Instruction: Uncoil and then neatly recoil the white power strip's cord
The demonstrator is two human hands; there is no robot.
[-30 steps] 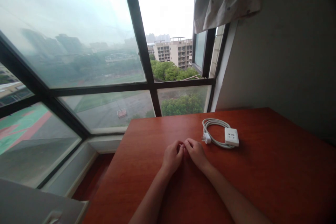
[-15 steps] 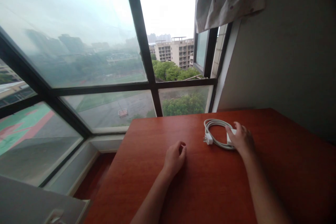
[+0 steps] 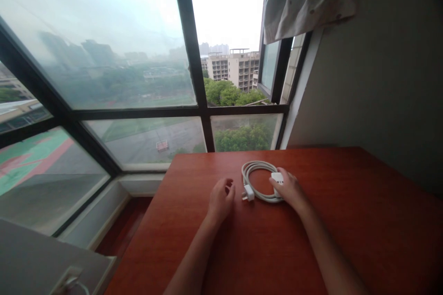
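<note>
A pale grey cable (image 3: 248, 170) lies in a round coil on the reddish-brown table (image 3: 263, 249). Its white plug (image 3: 248, 192) is at the coil's left side, with prongs facing left. At the right side, my right hand (image 3: 290, 189) is closed around the white block with slots (image 3: 277, 178) at the cable's other end. My left hand (image 3: 221, 200) rests to the left of the plug without touching it. Its fingers are loosely curled, with a gap to the thumb and nothing held.
Large dark-framed windows (image 3: 202, 78) stand beyond the table, one pane swung outward. A spotted curtain (image 3: 309, 2) hangs at the upper right beside a grey wall (image 3: 380, 78). At the lower left is a low white panel with a wall socket (image 3: 71, 281) and a cord.
The coiled cable has moved left across the table with my right hand, closer to my left hand. My right hand now grips the slotted block. The view has shifted slightly.
</note>
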